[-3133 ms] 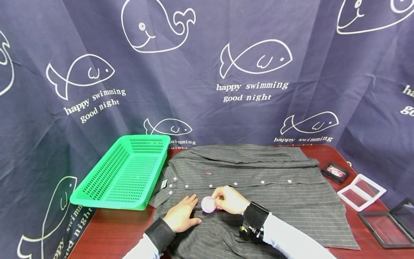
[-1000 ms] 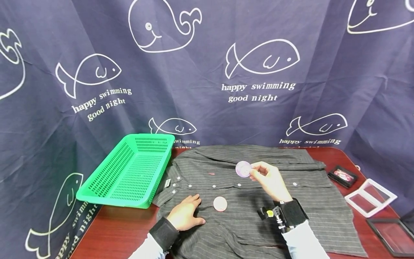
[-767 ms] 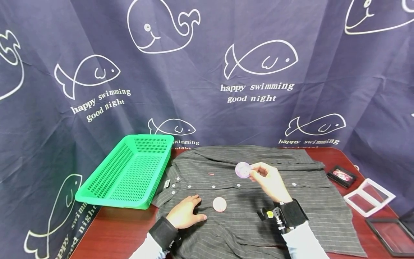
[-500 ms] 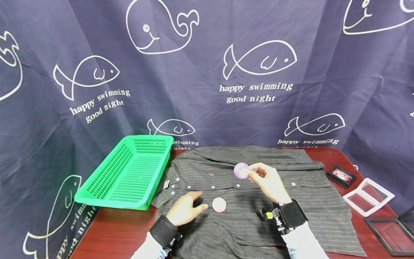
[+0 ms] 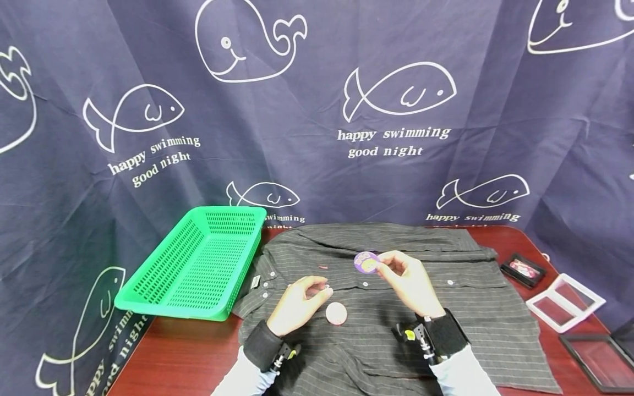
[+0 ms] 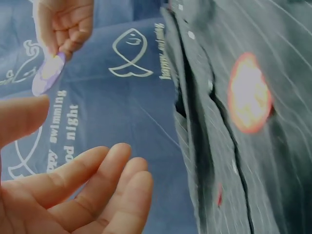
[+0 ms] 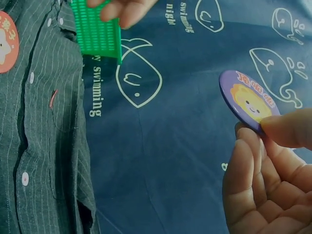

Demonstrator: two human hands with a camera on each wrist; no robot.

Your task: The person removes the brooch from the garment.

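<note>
Right hand [image 5: 408, 280] pinching purple badge [image 5: 366, 262] above shirt [image 5: 446, 319]; left hand [image 5: 297, 300] hovering, fingers loosely open (edge-only pinch risking drop).

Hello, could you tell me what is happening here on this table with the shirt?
A person works over a dark grey striped button shirt spread flat on a reddish wooden table. The right hand pinches a round purple pin badge above the shirt. The left hand hovers open and holds nothing. A round pink-rimmed pin badge sits on the shirt front between the hands. A green plastic mesh basket stands to the left.
</note>
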